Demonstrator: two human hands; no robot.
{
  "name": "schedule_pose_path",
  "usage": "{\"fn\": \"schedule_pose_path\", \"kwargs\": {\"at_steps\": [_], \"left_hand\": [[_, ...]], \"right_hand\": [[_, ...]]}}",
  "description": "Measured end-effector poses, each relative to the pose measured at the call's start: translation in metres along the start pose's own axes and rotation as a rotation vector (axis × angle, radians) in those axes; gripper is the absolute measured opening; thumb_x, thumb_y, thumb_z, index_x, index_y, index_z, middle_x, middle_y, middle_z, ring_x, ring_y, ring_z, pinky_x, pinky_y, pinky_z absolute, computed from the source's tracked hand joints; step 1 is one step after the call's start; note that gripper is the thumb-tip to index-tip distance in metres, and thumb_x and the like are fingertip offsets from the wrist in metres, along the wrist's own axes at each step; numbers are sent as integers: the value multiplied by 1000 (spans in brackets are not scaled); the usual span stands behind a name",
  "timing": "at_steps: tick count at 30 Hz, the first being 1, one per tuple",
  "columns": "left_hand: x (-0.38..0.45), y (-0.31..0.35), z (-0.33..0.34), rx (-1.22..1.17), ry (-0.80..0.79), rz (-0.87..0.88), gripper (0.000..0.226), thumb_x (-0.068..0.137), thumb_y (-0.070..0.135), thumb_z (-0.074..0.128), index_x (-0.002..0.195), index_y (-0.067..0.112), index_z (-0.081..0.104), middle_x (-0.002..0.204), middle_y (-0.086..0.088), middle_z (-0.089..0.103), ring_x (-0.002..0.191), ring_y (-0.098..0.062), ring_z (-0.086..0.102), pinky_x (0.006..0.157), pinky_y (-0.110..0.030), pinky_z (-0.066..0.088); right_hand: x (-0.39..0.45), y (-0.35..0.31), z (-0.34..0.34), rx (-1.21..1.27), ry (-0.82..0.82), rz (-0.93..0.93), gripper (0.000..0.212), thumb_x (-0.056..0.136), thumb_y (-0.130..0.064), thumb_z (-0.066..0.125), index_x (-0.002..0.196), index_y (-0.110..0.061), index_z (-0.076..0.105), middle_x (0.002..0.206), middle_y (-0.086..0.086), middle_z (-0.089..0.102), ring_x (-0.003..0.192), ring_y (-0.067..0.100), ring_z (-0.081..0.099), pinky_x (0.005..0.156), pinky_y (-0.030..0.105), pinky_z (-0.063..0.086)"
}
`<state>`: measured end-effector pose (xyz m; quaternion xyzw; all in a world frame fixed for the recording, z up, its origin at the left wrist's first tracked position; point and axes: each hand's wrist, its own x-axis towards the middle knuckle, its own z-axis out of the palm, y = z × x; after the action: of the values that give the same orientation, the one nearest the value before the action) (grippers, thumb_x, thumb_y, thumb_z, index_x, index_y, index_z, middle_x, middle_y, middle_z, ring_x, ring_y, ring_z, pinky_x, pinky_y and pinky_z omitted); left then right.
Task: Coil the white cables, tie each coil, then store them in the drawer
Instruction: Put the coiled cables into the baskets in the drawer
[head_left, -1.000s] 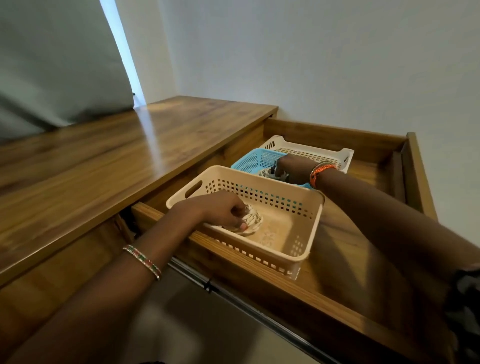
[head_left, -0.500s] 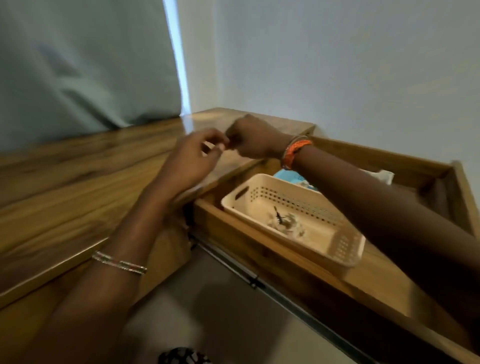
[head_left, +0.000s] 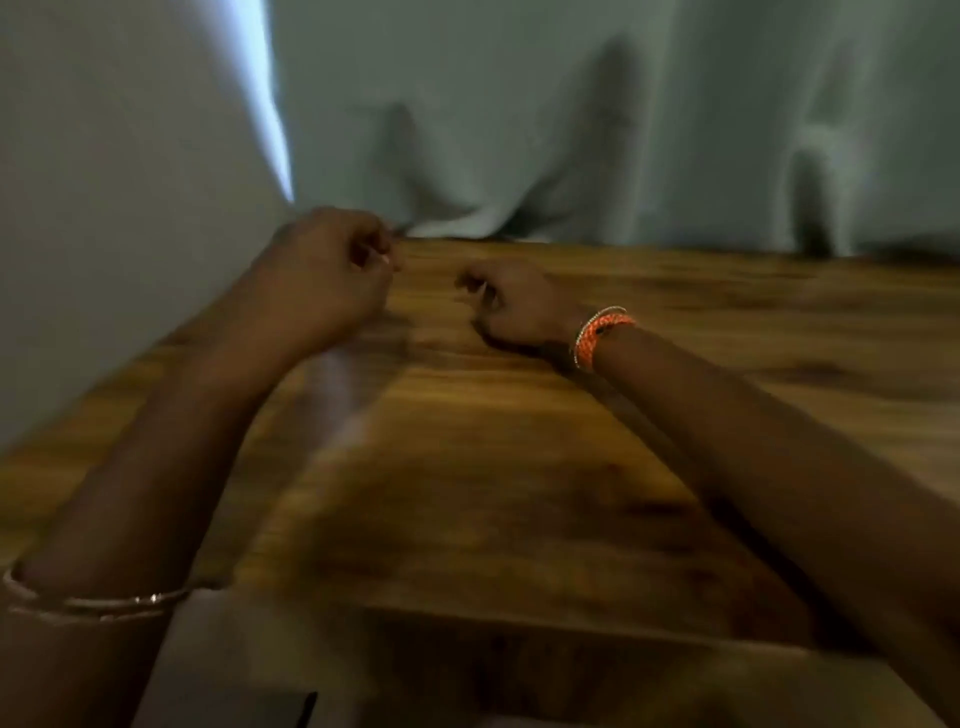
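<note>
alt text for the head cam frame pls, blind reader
Blurred view: two bare forearms reach over a wooden tabletop, the left hand and right hand apart with fingers curled. An orange wristband is on the right wrist; a pale curtain hangs behind.

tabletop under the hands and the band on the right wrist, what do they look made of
The brown tabletop looks like wood or wood-look laminate: streaky grain, with a soft sheen near the left forearm. The orange wristband on the right wrist looks like braided cord or thread with a thin pale bangle beside it; blur leaves this uncertain.
</note>
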<state>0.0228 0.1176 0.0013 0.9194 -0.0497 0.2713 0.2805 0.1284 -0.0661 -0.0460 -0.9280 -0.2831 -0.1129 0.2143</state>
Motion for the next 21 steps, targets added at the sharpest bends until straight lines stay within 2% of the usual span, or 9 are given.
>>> {"fn": "schedule_pose_path", "kwargs": {"at_steps": [3, 5, 7, 9, 11, 14, 18, 21], "left_hand": [[37, -61, -19, 125, -80, -300, 23, 88, 12, 55, 109, 9, 59, 106, -18, 62, 97, -31, 57, 81, -33, 41], [55, -99, -18, 99, -55, -486, 30, 87, 12, 55, 115, 2, 55, 116, -26, 58, 106, -37, 56, 86, -38, 44], [62, -121, -8, -5, 14, -580, 30, 87, 11, 55, 114, -1, 55, 117, -27, 59, 108, -37, 57, 88, -38, 44], [64, -127, 0, -69, 74, -598, 30, 87, 9, 54, 114, -3, 57, 116, -25, 61, 109, -35, 56, 89, -36, 42], [62, -122, 1, -130, 92, -638, 30, 88, 8, 52, 116, -3, 57, 117, -24, 61, 111, -34, 56, 89, -35, 40], [57, -110, 1, -238, 51, -708, 28, 87, 10, 53, 112, -1, 60, 113, -20, 63, 108, -32, 58, 88, -35, 42], [51, -84, 25, -387, -147, -680, 28, 78, 24, 54, 97, 8, 66, 100, -14, 69, 91, -28, 64, 82, -46, 54], [54, -32, 54, -485, -338, -573, 19, 83, 11, 49, 85, 13, 67, 90, -14, 69, 83, -32, 66, 78, -46, 55]], "right_hand": [[49, -38, 31, 80, -29, -91, 55, 87, -14, 58, 139, -13, 42, 140, 9, 46, 125, 20, 44, 92, 19, 32], [75, -66, 52, 92, -96, -152, 58, 88, -11, 54, 143, -10, 35, 145, 13, 39, 131, 26, 38, 104, 25, 27], [95, -87, 71, 90, -145, -200, 59, 85, -6, 47, 143, -9, 36, 146, 16, 37, 132, 31, 37, 110, 32, 28], [110, -98, 79, 77, -220, -209, 59, 83, -8, 45, 141, -10, 39, 146, 17, 37, 130, 34, 39, 110, 38, 30], [114, -103, 79, 56, -274, -208, 53, 82, -6, 47, 135, -9, 48, 139, 17, 47, 125, 34, 46, 104, 39, 36], [97, -110, 62, 133, -247, -97, 45, 84, -12, 53, 130, -14, 56, 131, 14, 57, 118, 30, 53, 100, 35, 41], [40, -105, 13, 89, -214, 78, 46, 86, -24, 61, 130, -17, 52, 136, 12, 52, 118, 32, 52, 90, 35, 42], [-23, -66, -33, -64, -139, 206, 48, 81, -20, 63, 128, -14, 52, 130, 13, 56, 110, 35, 53, 83, 39, 44]]}}
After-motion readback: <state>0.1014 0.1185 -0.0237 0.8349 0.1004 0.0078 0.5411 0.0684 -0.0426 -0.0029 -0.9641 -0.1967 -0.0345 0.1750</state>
